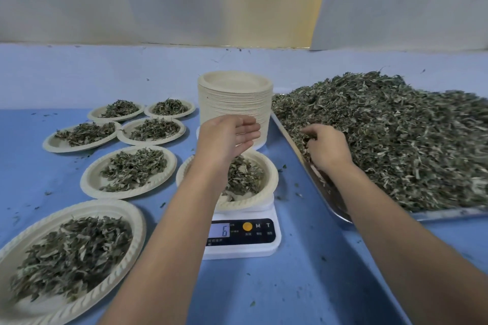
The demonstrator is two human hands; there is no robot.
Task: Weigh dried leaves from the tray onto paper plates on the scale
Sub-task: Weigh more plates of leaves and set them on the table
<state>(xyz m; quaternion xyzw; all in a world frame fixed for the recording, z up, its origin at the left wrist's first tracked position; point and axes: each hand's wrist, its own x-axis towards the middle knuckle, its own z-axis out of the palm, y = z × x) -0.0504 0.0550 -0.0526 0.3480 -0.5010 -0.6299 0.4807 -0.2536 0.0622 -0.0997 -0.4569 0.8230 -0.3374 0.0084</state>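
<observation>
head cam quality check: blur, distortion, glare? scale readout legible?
Head view: soft, even light, no glare, only faint shadows under the arms. Wide-angle stretch swells the nearest plate at lower left. Motion blur smears that plate and the dried leaves toward the right edge. The centre is sharper, so the scale display reads 6, though its small print is illegible.

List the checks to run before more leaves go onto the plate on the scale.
1. Beige paper plate seated on the white digital scale: ok.
2. Scale display lit and readable, showing 6: ok.
3. Left hand open above that plate: ok.
4. Right hand gripping dried green leaves on the steel tray: ok.
5. Target weight reached: cannot tell.
6. Stack of empty beige plates standing behind the scale: ok.
</observation>
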